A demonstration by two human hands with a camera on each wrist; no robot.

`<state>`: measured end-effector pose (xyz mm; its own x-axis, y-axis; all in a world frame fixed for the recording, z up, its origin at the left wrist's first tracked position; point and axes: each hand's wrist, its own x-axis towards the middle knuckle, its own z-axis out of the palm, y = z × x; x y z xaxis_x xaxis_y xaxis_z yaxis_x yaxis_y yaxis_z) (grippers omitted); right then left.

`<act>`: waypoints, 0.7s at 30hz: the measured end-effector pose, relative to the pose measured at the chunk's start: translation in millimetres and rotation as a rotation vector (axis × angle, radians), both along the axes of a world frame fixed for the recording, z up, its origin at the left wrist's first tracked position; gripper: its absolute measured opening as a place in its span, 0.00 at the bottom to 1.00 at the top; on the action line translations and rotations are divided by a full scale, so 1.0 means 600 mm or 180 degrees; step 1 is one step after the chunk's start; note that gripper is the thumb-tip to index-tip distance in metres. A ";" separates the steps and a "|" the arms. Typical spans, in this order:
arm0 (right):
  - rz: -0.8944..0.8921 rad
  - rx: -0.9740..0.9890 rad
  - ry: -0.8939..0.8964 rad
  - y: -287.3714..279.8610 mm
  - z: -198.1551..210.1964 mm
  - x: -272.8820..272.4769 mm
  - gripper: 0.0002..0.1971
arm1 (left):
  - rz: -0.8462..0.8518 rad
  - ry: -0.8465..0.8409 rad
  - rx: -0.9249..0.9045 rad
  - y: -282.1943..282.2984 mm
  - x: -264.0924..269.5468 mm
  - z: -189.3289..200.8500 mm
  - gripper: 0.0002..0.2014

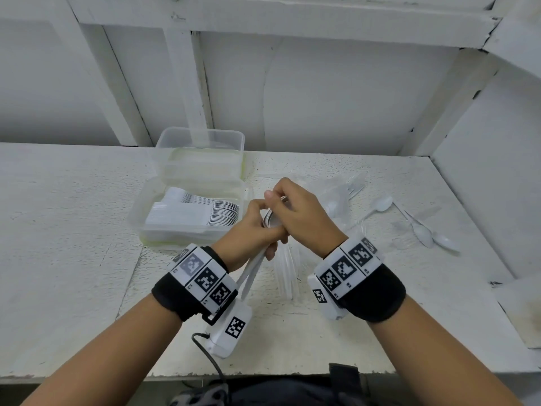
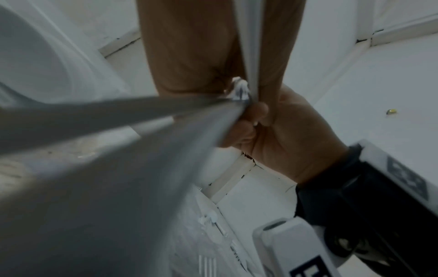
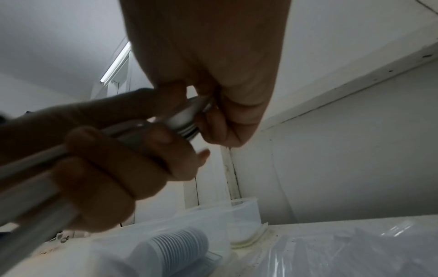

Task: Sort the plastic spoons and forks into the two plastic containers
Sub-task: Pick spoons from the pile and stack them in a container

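Observation:
Both hands meet over the middle of the table on a bundle of white plastic spoons (image 1: pixel 252 269). My left hand (image 1: pixel 248 230) grips the handles, its fingers (image 3: pixel 123 168) curled round them. My right hand (image 1: pixel 295 212) pinches the stacked bowls (image 3: pixel 183 120) at the bundle's top end. The near clear container (image 1: pixel 137 212) holds a tidy row of white spoons (image 1: pixel 205 212). The far clear container (image 1: pixel 202 142) behind it looks empty. Loose white spoons (image 1: pixel 424 234) and clear forks (image 1: pixel 355 186) lie on the table to the right.
A crumpled clear plastic bag (image 1: pixel 333 194) lies just behind my right hand. More clear cutlery (image 1: pixel 288 273) lies on the table under my wrists. White walls close the shelf at the back and right; the table's front edge (image 1: pixel 263 373) is near my forearms.

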<state>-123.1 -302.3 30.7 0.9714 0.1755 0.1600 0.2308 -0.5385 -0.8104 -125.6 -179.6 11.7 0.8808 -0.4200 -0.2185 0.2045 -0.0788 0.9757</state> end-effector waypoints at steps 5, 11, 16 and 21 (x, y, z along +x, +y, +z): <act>0.0122 0.0074 -0.0093 -0.004 -0.001 0.002 0.12 | -0.0601 0.0230 -0.0045 0.011 0.001 0.005 0.07; 0.0066 0.0218 -0.0121 -0.021 -0.003 0.010 0.12 | -0.1125 0.0324 0.0352 0.040 -0.003 -0.001 0.14; 0.0270 -0.0262 -0.0227 -0.031 -0.009 0.011 0.11 | -0.1004 0.0012 0.1088 0.048 0.002 0.011 0.16; 0.1009 -0.1057 -0.0302 -0.050 -0.011 0.000 0.19 | -0.0859 -0.0706 0.2003 0.057 0.015 0.010 0.15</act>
